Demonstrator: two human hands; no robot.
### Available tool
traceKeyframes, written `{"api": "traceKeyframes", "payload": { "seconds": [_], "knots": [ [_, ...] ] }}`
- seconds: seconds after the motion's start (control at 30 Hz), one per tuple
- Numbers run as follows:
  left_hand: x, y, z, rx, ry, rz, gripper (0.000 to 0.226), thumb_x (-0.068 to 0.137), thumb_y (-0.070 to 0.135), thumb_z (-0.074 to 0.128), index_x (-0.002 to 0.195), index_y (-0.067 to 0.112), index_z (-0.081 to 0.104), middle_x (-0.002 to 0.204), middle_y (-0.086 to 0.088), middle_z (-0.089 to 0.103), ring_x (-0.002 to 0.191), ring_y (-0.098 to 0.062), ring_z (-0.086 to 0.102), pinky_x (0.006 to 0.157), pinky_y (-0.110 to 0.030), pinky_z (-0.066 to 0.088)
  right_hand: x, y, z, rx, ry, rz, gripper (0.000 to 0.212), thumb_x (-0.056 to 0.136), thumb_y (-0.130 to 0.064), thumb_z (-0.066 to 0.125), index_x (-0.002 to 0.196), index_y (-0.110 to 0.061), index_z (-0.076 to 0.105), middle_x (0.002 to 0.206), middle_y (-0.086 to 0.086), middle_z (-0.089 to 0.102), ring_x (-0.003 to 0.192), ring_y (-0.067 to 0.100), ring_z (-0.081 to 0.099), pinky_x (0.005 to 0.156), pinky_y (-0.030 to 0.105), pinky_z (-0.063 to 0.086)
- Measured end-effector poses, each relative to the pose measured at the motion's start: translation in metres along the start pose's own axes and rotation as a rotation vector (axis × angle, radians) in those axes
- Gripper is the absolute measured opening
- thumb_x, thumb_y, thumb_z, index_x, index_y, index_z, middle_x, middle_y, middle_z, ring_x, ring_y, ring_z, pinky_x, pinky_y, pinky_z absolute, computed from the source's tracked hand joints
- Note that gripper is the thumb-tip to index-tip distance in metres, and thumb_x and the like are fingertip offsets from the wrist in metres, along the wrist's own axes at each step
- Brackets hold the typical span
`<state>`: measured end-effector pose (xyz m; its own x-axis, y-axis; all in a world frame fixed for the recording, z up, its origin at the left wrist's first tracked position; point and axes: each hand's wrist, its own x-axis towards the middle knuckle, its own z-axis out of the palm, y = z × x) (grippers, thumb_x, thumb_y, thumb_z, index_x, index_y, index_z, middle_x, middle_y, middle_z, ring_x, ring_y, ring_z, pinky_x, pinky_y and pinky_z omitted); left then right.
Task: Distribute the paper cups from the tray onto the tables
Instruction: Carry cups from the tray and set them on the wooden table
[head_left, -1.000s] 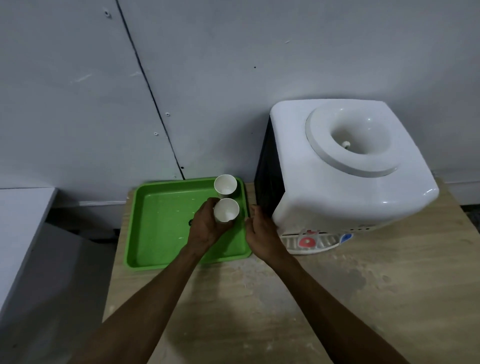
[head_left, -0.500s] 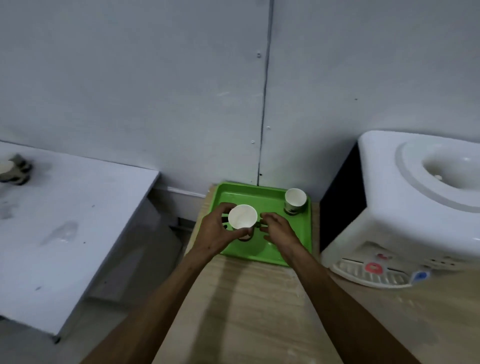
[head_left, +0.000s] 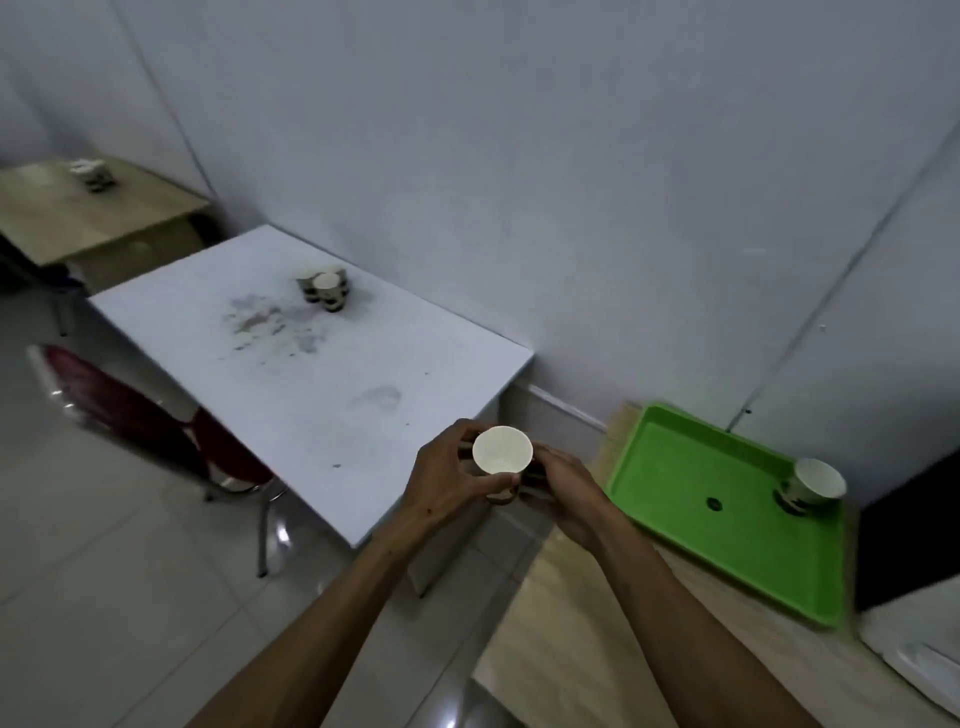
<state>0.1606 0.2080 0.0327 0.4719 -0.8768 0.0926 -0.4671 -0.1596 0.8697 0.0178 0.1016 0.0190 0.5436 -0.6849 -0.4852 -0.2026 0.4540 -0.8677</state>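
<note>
Hands hold one paper cup (head_left: 502, 451) between them: the left hand (head_left: 448, 480) wraps round its side and the right hand (head_left: 563, 491) pinches it low down. It hangs over the near corner of the white tabletop (head_left: 291, 374), where other cups (head_left: 324, 290) already stand. One more cup (head_left: 813, 480) waits in the green tray (head_left: 691, 525). Squeezing too hard could crush the soft cup. Set too near the edge, it might tip off.

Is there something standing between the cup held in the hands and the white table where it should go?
Nothing visible does. Both hands hold the paper cup over the near corner of the white table; its top below is bare, and the cups already there stand far back.
</note>
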Motion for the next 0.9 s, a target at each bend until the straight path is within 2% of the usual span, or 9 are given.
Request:
{"api": "traceKeyframes", "payload": {
  "seconds": [0.1, 0.2, 0.37, 0.47, 0.57, 0.67, 0.73, 0.83, 0.9],
  "knots": [
    [-0.024, -0.028, -0.066, -0.016, 0.086, -0.058, 0.064, 0.061, 0.039, 0.095, 0.116, 0.028, 0.064, 0.111, 0.016, 0.069, 0.098, 0.006, 0.063, 0.078, -0.007, 0.048, 0.005, 0.007, 0.073, -0.032, -0.110, -0.002, 0.030, 0.099, -0.027, 0.051, 0.116, -0.016, 0.073, 0.110, 0.011, 0.076, 0.104, 0.029, 0.071, 0.076, 0.034, 0.057],
    [-0.050, -0.056, -0.125, -0.023, 0.165, -0.120, 0.070, 0.061, 0.038, 0.095, 0.122, 0.029, 0.062, 0.113, 0.016, 0.066, 0.100, 0.008, 0.061, 0.072, -0.002, 0.045, 0.003, 0.009, 0.143, -0.094, -0.212, 0.003, 0.030, 0.100, -0.034, 0.051, 0.115, -0.020, 0.073, 0.109, 0.005, 0.076, 0.107, 0.024, 0.071, 0.093, 0.038, 0.057],
    [-0.082, -0.094, -0.216, -0.055, 0.315, -0.183, 0.073, 0.057, 0.046, 0.094, 0.121, 0.028, 0.063, 0.113, 0.014, 0.069, 0.105, -0.002, 0.065, 0.084, -0.022, 0.055, 0.001, 0.002, 0.249, -0.195, -0.365, -0.020, 0.029, 0.101, -0.034, 0.050, 0.111, -0.022, 0.074, 0.109, 0.004, 0.076, 0.111, 0.024, 0.069, 0.098, 0.040, 0.053],
    [-0.098, -0.112, -0.267, -0.093, 0.408, -0.217, 0.063, 0.062, 0.033, 0.095, 0.117, 0.025, 0.066, 0.107, 0.012, 0.072, 0.099, 0.003, 0.066, 0.076, -0.010, 0.051, 0.009, 0.000, 0.310, -0.223, -0.474, -0.029, 0.028, 0.099, -0.036, 0.052, 0.112, -0.023, 0.075, 0.116, 0.006, 0.073, 0.117, 0.026, 0.065, 0.102, 0.043, 0.051],
    [-0.105, -0.132, -0.317, -0.078, 0.469, -0.230, 0.061, 0.065, 0.035, 0.093, 0.119, 0.028, 0.066, 0.108, 0.017, 0.070, 0.099, 0.011, 0.062, 0.075, -0.005, 0.049, 0.023, 0.000, 0.364, -0.256, -0.577, -0.042, 0.028, 0.098, -0.040, 0.054, 0.109, -0.028, 0.076, 0.116, 0.002, 0.073, 0.119, 0.026, 0.063, 0.110, 0.049, 0.042],
    [-0.103, -0.156, -0.366, -0.095, 0.531, -0.261, 0.061, 0.065, 0.040, 0.092, 0.120, 0.030, 0.067, 0.111, 0.017, 0.070, 0.104, -0.001, 0.065, 0.080, -0.017, 0.056, 0.044, -0.001, 0.417, -0.259, -0.658, -0.052, 0.027, 0.099, -0.043, 0.055, 0.113, -0.032, 0.075, 0.116, 0.000, 0.074, 0.113, 0.020, 0.065, 0.108, 0.045, 0.046],
    [-0.097, -0.172, -0.400, -0.121, 0.568, -0.279, 0.059, 0.064, 0.043, 0.092, 0.117, 0.033, 0.069, 0.112, 0.016, 0.071, 0.105, -0.007, 0.067, 0.086, -0.028, 0.059, 0.058, -0.003, 0.452, -0.237, -0.741, -0.067, 0.028, 0.100, -0.039, 0.056, 0.124, -0.031, 0.069, 0.123, 0.000, 0.072, 0.118, 0.020, 0.064, 0.106, 0.041, 0.049],
    [-0.081, -0.194, -0.456, -0.148, 0.610, -0.295, 0.056, 0.064, 0.044, 0.092, 0.115, 0.035, 0.070, 0.111, 0.014, 0.072, 0.102, -0.007, 0.069, 0.086, -0.033, 0.061, 0.083, -0.014, 0.508, -0.284, -0.831, -0.174, 0.038, 0.096, -0.034, 0.066, 0.133, -0.035, 0.061, 0.127, -0.005, 0.070, 0.124, 0.030, 0.061, 0.108, 0.049, 0.048],
    [-0.065, -0.205, -0.495, -0.140, 0.630, -0.303, 0.055, 0.065, 0.042, 0.092, 0.114, 0.033, 0.070, 0.110, 0.014, 0.073, 0.099, -0.005, 0.070, 0.084, -0.032, 0.061, 0.096, -0.028, 0.546, -0.310, -0.854, -0.267, 0.044, 0.091, -0.029, 0.072, 0.132, -0.037, 0.059, 0.125, -0.011, 0.069, 0.123, 0.017, 0.063, 0.102, 0.037, 0.053]
  ]
}}
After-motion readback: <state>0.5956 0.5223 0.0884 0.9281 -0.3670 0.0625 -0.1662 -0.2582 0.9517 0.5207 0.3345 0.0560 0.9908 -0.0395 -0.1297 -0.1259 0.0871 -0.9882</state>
